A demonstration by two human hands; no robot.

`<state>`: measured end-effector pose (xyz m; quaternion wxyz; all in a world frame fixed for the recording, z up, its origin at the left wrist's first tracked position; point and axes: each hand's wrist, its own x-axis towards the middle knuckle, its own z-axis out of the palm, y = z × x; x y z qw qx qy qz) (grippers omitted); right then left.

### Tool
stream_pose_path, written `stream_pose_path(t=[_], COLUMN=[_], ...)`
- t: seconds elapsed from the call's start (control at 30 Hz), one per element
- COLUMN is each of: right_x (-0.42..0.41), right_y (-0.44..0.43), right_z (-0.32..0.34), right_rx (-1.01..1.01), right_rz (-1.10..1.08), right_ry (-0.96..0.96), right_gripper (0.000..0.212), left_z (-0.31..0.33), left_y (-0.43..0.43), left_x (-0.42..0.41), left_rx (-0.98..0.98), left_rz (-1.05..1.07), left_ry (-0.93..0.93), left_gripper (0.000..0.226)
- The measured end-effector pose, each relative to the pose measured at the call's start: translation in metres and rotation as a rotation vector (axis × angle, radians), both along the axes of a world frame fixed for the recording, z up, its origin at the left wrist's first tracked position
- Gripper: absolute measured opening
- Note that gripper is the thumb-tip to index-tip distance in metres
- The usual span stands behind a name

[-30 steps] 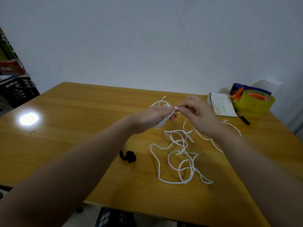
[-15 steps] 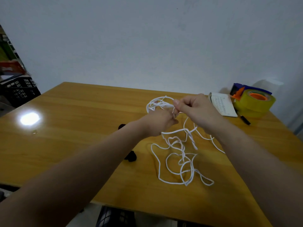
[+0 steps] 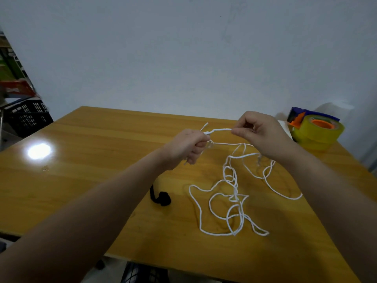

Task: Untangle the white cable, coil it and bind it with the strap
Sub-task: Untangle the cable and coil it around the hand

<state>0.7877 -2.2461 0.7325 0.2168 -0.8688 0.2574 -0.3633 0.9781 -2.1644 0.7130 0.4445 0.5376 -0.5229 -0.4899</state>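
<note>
Cable position: the white cable (image 3: 222, 130) is held up as a short span at the centre of the frame; the remainder lies knotted on the table (image 3: 91, 170), lower right of centre.
Left hand: the left hand (image 3: 188, 147) is curled round a small gathered loop of cable, with a free end projecting above the fist.
Right hand: the right hand (image 3: 263, 133) pinches the span between thumb and forefinger.
Hand separation: the hands are held apart, joined only by the stretched span.
Governing relation: the tangle lies below and towards the bottom of the frame from both hands — mostly beneath the right wrist.
Long axis: the held span runs left to right; the twisted chain in the tangle runs roughly top to bottom.
Nearer hand: the right hand is judged nearer to the tangle, so slack is best fed from that side.
Strap: the black strap (image 3: 161, 198) lies unused on the table, just below the left forearm and apart from the cable.
Step in hand: untangling is judged incomplete; coiling has barely been started.
Markings: no legible writing is found — the yellow tape roll (image 3: 318, 131) at the right edge shows none.
</note>
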Motion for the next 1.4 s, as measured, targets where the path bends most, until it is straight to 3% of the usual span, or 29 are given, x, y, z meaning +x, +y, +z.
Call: stream_pose_path(t=[0.13,0.23,0.37,0.53,0.6,0.7,0.77,0.87,1.03,1.1,1.2,1.4], right_x=[0.007,0.008,0.016,0.016,0.015,0.016,0.022,0.034,0.048,0.049,0.039,0.018], right_y=[-0.001,-0.003,0.000,-0.003,-0.004,-0.006,-0.008,-0.017,-0.005,0.004,0.009,0.021], right_z=[0.003,0.000,-0.013,-0.027,-0.032,-0.037,-0.034,-0.035,-0.053,-0.057,-0.058,-0.068], right_rx=[-0.203,-0.037,0.234,0.417,0.457,0.558,0.593,0.477,0.066,-0.071,-0.139,-0.090], right_rz=[-0.108,-0.140,-0.071,0.098,0.150,0.168,0.063,-0.206,-0.351,-0.327,-0.280,-0.265], right_ry=[0.090,-0.007,-0.017,-0.049,-0.054,-0.093,-0.165,-0.182,0.629,0.780,0.799,0.497], right_gripper=[0.017,0.029,0.038,0.020,0.006,0.012,0.014,0.030,0.033,0.028,0.030,0.029], left_z=[-0.001,0.000,0.014,0.034,0.037,0.038,0.039,0.044,0.049,0.049,0.042,0.017], left_y=[-0.003,-0.001,-0.002,-0.006,-0.008,-0.010,-0.010,-0.010,-0.015,-0.020,-0.029,-0.046], left_x=[-0.006,-0.016,-0.028,-0.017,-0.008,0.003,0.005,-0.010,-0.031,-0.023,-0.003,0.005], left_rx=[0.031,0.039,-0.046,-0.126,-0.143,-0.159,-0.157,-0.116,-0.077,-0.093,-0.130,-0.135], left_rz=[0.030,0.014,-0.039,-0.030,0.012,0.104,0.108,0.034,0.005,0.086,0.252,0.494], left_ry=[0.009,0.096,0.395,0.714,0.768,0.792,0.815,0.877,0.869,0.868,0.787,0.714], left_gripper=[0.048,0.047,0.046,0.057,0.057,0.054,0.053,0.055,0.047,0.043,0.041,0.032])
